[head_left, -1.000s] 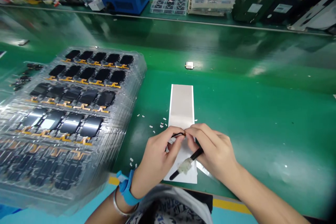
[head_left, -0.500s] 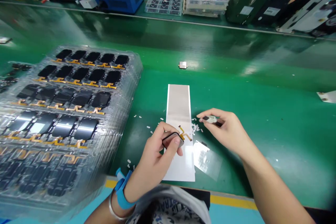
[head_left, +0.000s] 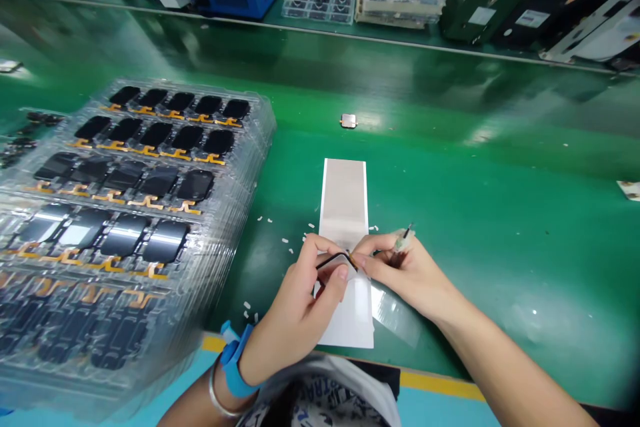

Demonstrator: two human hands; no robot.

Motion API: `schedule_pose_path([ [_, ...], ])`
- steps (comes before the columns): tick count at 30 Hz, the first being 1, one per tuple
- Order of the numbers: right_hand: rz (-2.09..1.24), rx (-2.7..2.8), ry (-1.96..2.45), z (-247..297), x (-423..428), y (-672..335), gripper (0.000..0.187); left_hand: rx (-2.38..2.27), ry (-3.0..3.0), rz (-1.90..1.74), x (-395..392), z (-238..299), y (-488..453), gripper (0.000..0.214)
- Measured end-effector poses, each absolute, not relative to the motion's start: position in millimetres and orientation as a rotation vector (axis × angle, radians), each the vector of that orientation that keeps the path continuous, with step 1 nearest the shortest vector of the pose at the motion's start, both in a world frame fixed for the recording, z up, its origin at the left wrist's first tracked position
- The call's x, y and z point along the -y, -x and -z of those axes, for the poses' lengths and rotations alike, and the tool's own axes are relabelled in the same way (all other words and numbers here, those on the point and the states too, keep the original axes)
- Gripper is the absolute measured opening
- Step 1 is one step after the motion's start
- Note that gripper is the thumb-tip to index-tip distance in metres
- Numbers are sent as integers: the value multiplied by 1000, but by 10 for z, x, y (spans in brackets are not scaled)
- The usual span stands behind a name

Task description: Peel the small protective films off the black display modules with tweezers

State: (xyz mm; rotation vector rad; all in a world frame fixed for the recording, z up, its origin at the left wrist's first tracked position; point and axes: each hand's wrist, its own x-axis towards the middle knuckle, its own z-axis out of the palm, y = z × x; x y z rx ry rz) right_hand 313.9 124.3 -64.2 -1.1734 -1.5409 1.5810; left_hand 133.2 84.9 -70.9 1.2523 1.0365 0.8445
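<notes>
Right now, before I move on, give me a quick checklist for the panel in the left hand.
Left hand grip on the black display panel: ok, held above the white sheet.
Right hand on the white-wrapped tool: ok, pinched with its tip pointing away from the panel.
Orange flex cable: cannot tell, mostly hidden by fingers.
Blue wrist strap: cannot tell if grounded, no cord shows.
White flecks: not ok, scattered on the green mat beside the sheet.

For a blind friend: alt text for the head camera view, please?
A person's left hand holds a black-edged display panel over a white sheet on a green workbench; the right hand holds a taped tool. Clear screen trays lie alongside.
</notes>
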Motion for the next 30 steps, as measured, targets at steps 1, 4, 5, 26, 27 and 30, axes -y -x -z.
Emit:
schedule_pose_path([
  [1,-1576,1537,1185,640,-1241,-3133,31,-1035,-1253,-840,-848,706,-1332,12],
  [4,-1546,1516,1213,626,-1224,-3097,28,-1030,-1235,-823,-840,704,-1327,12],
  [5,-1535,1503,1217,619,-1213,-3083,27,-1022,-1218,-827,-837,707,-1324,13],
  [26,-1251,1625,1240,531,-1215,-3142,20,-979,-1172,-817,-865,725,-1333,9],
  [27,-1159,1660,1255,511,-1232,-3194,23,-995,-1198,-811,-865,718,-1331,9],
  [30,-826,1712,1306,457,-1235,-3340,34,-1069,-1364,-776,-857,683,-1316,11],
])
